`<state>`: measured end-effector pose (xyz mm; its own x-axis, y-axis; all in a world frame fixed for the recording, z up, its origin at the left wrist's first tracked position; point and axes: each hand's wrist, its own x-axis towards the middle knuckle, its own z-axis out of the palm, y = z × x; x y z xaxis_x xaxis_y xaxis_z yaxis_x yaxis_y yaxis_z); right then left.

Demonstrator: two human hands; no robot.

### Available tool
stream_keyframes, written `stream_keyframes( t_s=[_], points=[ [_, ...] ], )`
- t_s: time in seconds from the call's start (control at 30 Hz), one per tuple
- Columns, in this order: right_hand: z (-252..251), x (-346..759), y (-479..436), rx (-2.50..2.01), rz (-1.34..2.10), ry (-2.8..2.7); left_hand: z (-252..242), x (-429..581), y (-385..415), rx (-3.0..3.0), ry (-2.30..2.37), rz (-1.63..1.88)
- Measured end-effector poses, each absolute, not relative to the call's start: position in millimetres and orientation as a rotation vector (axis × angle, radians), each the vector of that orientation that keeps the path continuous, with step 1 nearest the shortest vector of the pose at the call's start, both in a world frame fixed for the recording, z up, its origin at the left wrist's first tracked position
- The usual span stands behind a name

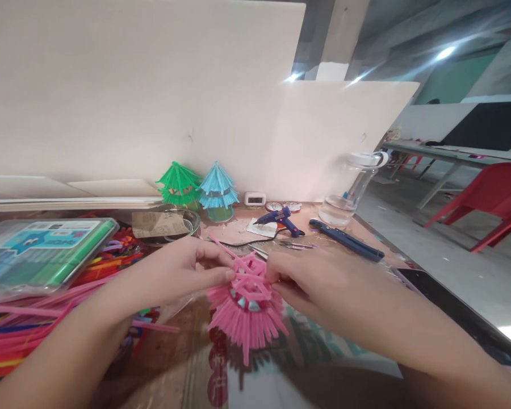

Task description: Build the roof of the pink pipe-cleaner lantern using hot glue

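Note:
A pink pipe-cleaner piece (249,324) with a fringed skirt and a criss-cross top is held between my two hands in the middle of the view. My left hand (200,264) pinches its upper left edge between thumb and fingers. On the other side, my right hand (296,275) has its fingers closed at the upper right edge; the fingertips are partly hidden. Small pale, shiny pieces show beneath the criss-cross top. Behind stand a green pipe-cleaner tiered model (179,184) and a similar light blue model (217,193).
Bundles of coloured pipe cleaners (29,341) and a plastic case (46,250) lie at left. A blue glue gun (281,220), a dark blue utility knife (347,240), a small white clock (254,199) and a clear water bottle (344,193) are beyond my hands. A phone-like black slab (460,318) lies at right.

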<state>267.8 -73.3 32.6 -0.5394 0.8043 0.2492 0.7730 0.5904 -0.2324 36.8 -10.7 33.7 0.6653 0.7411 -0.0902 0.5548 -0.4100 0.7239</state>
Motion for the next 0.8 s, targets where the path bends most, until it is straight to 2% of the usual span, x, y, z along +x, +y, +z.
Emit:
stream_keyframes(
  t_s=[0.27,0.8],
  points=[
    [27,273,-90,-1.197,0.061,-2.549,45,37,-32,2.181,1.02,0.298],
    [39,261,-56,-1.239,0.399,-2.303,37,35,-9,2.15,1.058,0.384]
  ],
)
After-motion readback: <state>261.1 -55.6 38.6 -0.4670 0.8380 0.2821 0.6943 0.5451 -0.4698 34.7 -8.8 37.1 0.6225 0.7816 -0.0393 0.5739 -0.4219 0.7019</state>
